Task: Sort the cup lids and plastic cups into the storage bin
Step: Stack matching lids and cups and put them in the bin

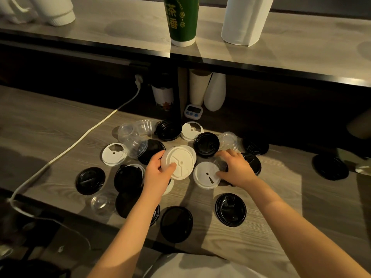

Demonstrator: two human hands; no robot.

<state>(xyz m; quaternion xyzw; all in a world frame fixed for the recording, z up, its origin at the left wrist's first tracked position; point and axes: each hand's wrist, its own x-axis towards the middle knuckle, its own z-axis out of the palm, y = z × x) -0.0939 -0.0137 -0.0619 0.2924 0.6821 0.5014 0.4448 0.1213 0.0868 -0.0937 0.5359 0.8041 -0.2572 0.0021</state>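
There — held lid [180, 162], Chinese-lettered green cup [182, 21]

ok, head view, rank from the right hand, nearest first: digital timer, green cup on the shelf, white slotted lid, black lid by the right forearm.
1. white slotted lid: beside the right hand, at its thumb, on its left.
2. black lid: counter's front, nearer the person.
3. digital timer: back, under the shelf.
4. green cup: up on the shelf, farthest.
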